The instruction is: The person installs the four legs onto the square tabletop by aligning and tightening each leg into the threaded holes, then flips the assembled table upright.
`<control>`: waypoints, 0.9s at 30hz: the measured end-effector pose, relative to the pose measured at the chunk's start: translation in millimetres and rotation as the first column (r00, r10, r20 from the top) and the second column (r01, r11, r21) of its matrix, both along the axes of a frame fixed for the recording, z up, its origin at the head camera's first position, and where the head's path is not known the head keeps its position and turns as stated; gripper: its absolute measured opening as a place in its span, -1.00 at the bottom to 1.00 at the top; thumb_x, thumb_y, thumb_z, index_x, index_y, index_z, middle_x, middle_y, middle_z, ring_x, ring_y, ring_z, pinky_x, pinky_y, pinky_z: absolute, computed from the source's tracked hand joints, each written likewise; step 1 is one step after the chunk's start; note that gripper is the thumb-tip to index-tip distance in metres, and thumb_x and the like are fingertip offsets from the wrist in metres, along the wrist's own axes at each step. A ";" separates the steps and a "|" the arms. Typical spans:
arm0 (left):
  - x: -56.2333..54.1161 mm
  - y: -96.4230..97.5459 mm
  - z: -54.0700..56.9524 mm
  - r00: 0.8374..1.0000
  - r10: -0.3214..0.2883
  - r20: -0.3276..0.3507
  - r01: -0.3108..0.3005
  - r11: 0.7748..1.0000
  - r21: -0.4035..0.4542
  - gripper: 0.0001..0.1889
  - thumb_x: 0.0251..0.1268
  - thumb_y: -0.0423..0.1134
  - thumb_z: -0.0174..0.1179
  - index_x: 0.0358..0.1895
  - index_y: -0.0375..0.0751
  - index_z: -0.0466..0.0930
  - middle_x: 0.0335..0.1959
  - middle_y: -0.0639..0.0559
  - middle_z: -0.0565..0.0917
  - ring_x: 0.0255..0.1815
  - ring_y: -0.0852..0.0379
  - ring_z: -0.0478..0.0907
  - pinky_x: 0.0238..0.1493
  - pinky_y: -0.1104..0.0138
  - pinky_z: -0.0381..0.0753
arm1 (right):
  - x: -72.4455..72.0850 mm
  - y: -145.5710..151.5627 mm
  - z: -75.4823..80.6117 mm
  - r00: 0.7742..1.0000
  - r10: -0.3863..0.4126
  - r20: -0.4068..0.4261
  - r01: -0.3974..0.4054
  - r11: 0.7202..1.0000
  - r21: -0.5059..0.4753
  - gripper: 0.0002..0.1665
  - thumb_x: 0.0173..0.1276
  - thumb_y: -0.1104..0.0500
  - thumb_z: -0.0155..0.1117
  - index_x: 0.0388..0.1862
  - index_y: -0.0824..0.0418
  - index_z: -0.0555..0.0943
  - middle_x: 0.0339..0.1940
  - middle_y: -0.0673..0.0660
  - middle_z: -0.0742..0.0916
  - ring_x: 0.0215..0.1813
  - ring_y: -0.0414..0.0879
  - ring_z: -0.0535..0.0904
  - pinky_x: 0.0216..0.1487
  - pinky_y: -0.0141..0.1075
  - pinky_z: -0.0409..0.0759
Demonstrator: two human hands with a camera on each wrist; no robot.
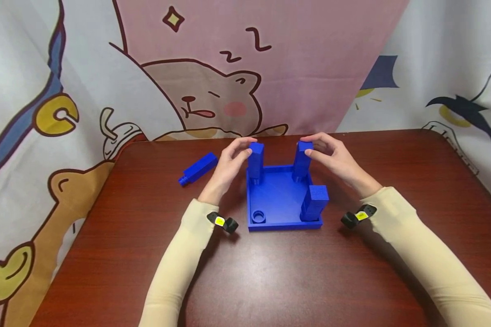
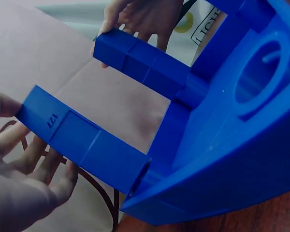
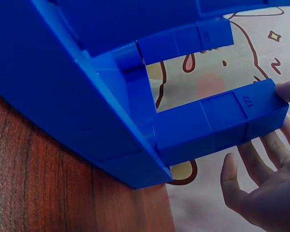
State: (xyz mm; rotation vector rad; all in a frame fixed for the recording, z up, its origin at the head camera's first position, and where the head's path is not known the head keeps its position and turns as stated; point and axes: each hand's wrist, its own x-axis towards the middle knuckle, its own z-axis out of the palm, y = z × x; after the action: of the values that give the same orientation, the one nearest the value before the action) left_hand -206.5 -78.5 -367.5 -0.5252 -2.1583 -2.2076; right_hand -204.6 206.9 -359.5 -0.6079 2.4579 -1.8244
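A blue square tray [image 1: 276, 200] with raised edges lies on the table, three square blue posts upright at its corners. My left hand [image 1: 228, 165] pinches the top of the far left post [image 1: 256, 163] between thumb and fingers. "127" is marked on that post [image 2: 77, 130] in the left wrist view. At the far right corner, my right hand [image 1: 335, 156] grips the top of another post [image 1: 301, 163], marked "122" in the right wrist view. The third post [image 1: 316, 202] stands at the near right corner, untouched. A round socket [image 1: 258, 221] shows at the near left corner.
One loose blue post [image 1: 199, 169] with a narrower ridged end lies left of the tray, beyond my left forearm. The brown wooden table [image 1: 262, 277] reaches back to a cartoon-printed curtain [image 1: 311, 68]. Both wrists wear small black cameras.
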 end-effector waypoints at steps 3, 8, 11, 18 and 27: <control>-2.6 0.6 -1.7 0.998 -0.066 0.021 0.064 0.996 0.064 -0.67 0.45 -0.41 -0.11 0.18 -0.41 0.46 0.17 -0.13 0.51 0.03 0.07 0.47 0.03 0.22 0.45 | 0.1 -0.6 0.2 1.000 0.002 -0.001 -0.002 1.000 -0.009 -0.58 0.44 0.16 0.20 0.23 0.25 0.50 0.22 0.18 0.58 0.26 -0.06 0.46 0.15 -0.34 0.44; -6.0 3.0 -5.4 0.984 -0.179 0.015 0.172 0.963 0.207 -0.62 0.46 -0.43 -0.26 0.18 -0.60 0.36 0.13 -0.31 0.51 0.10 -0.01 0.50 0.15 0.17 0.44 | 0.3 -1.2 0.4 1.000 0.005 0.002 -0.005 1.000 -0.006 -0.58 0.44 0.16 0.20 0.23 0.24 0.50 0.22 0.18 0.58 0.26 -0.05 0.46 0.15 -0.33 0.45; -6.7 3.6 -6.7 0.981 -0.195 0.007 0.188 0.956 0.223 -0.61 0.46 -0.42 -0.27 0.17 -0.64 0.35 0.05 -0.32 0.56 0.09 -0.02 0.53 0.15 0.18 0.45 | 0.6 -1.3 0.9 1.000 0.006 -0.001 -0.006 1.000 0.009 -0.58 0.44 0.15 0.19 0.24 0.23 0.50 0.23 0.19 0.57 0.27 -0.04 0.46 0.16 -0.31 0.45; -5.4 0.7 -4.2 0.989 -0.148 -0.014 0.149 0.978 0.144 -0.63 0.48 -0.43 -0.23 0.17 -0.56 0.43 0.10 -0.35 0.56 0.16 -0.15 0.50 0.17 0.13 0.44 | -0.2 -2.0 -1.1 1.000 0.005 0.003 -0.005 1.000 0.001 -0.58 0.44 0.15 0.19 0.23 0.25 0.49 0.23 0.20 0.57 0.27 -0.03 0.46 0.16 -0.32 0.45; 6.8 -8.2 10.2 0.992 -0.005 -0.127 -0.006 0.996 -0.086 -0.69 0.40 -0.51 0.01 0.15 -0.48 0.49 0.09 -0.30 0.58 0.10 -0.05 0.51 0.14 0.21 0.44 | -0.5 -0.7 -1.1 1.000 -0.001 0.002 0.001 1.000 -0.017 -0.57 0.43 0.16 0.21 0.22 0.26 0.50 0.20 0.16 0.60 0.24 -0.08 0.47 0.14 -0.35 0.44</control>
State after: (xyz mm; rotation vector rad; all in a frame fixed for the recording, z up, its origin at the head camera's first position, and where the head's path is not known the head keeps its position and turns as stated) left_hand -199.6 -86.7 -357.3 -0.6493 -2.1955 -2.0267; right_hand -205.1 206.2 -360.5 -0.6059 2.4444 -1.8470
